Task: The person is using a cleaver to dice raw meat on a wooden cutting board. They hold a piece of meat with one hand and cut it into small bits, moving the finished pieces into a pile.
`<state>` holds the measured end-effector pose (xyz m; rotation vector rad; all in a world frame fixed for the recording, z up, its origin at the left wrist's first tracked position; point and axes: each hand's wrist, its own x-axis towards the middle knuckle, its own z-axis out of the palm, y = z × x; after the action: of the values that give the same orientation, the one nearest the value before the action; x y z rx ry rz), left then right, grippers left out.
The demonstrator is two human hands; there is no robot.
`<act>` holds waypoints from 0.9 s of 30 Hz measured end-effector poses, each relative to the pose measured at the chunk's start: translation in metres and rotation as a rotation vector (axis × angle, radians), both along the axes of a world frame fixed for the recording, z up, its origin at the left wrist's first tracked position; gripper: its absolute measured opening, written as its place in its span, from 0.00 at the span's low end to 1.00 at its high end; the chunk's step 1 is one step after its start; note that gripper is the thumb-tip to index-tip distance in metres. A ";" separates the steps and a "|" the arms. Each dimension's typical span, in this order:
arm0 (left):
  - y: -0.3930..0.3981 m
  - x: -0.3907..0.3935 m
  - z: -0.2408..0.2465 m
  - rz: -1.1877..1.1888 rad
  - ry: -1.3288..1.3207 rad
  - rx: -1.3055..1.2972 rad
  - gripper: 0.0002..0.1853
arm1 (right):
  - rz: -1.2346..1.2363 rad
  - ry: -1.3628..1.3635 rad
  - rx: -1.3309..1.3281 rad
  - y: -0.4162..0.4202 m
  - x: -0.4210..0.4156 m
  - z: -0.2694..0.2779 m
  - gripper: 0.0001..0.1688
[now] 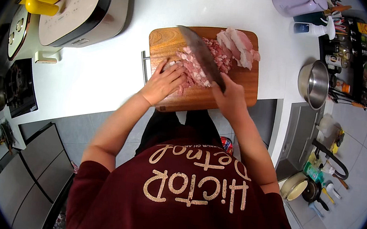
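Note:
A wooden cutting board (237, 83) lies at the counter's front edge. My right hand (231, 94) grips the handle of a cleaver (200, 54), whose broad dark blade slants up and left across the board. Chopped raw meat (192, 66) spreads on both sides of the blade, which hides part of it. My left hand (167, 79) rests with bent fingers on the left edge of this pile; whether it pinches any pieces cannot be seen. Larger slices of raw meat with pale fat (237, 48) lie at the board's far right corner.
A rice cooker (83, 10) and a yellow-handled item (42, 2) stand at the left. To the right are a steel bowl (314, 84), a spray bottle (315, 28), a lilac kettle (297, 4) and a spice rack (344, 54). A sink (298, 140) with a black faucet (333, 157) lies beyond.

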<state>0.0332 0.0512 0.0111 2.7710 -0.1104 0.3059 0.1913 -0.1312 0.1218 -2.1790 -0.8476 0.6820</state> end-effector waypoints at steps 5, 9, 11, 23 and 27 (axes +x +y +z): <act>0.008 0.007 0.003 -0.048 0.096 -0.024 0.14 | -0.029 -0.020 -0.055 -0.040 0.006 -0.013 0.14; -0.011 -0.016 -0.007 0.132 0.100 0.012 0.14 | 0.109 -0.028 -0.221 -0.053 -0.012 -0.030 0.11; -0.024 -0.024 -0.008 0.247 0.114 0.051 0.15 | 0.177 -0.007 -0.354 -0.047 -0.022 -0.037 0.10; -0.062 -0.006 -0.004 0.605 0.043 -0.052 0.14 | 0.122 -0.049 -0.385 -0.022 -0.013 -0.060 0.16; -0.056 0.002 0.004 0.514 -0.095 -0.227 0.10 | 0.149 0.012 -0.382 -0.025 -0.013 -0.048 0.16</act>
<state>0.0357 -0.0048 0.0149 2.5168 0.5843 0.5406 0.1788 -0.1566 0.0734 -2.4591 -0.9417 0.9981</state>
